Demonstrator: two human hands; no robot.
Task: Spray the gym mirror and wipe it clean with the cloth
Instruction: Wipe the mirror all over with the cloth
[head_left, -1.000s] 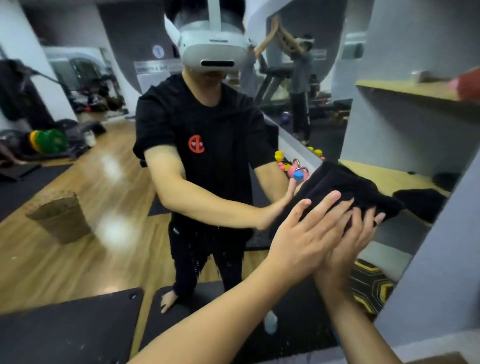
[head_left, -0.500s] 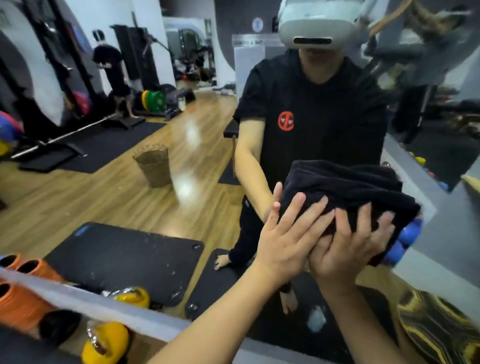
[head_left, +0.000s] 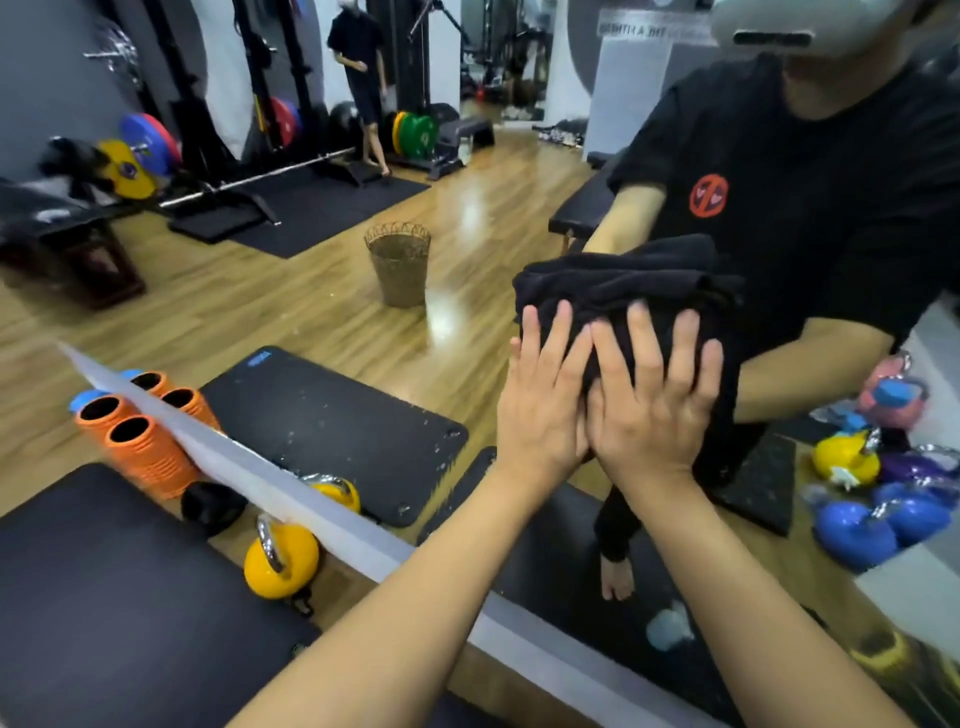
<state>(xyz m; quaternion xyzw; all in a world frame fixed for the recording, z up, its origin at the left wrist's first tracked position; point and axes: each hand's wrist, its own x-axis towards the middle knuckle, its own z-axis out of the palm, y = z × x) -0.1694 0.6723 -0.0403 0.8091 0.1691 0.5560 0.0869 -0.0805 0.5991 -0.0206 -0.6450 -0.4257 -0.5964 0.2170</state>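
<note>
Two forearms come up from the bottom edge and meet at the glass, so we start with them: our left hand (head_left: 540, 410) and right hand (head_left: 652, 410) lie side by side, touching, each with straight, spread fingers, palms flat, neither one curled round anything. Both press the black cloth (head_left: 623, 291) against the mirror (head_left: 322, 291); the fingertips rest on its lower half, and the bunched bulk of it rises above and beyond them. The cloth's long axis runs left to right, roughly level, and it reaches a little past both hands on either side. That is the relation our next stroke depends on, we judge: the cloth sits up and forward of the palms, so a sideways or downward sweep would drag it along under the fingers, while a push upward risks folding it over itself. Neither hand is plainly nearer; the right covers slightly more of the cloth. Just below, the mirror's pale bottom frame (head_left: 363, 545) cuts diagonally under our left forearm. Deeper in the glass we see the reflection of our arms meeting the cloth, then a woven basket (head_left: 399, 265) standing on the wood floor. No spray bottle shows, and we cannot tell how much of the glass is wet.
</note>
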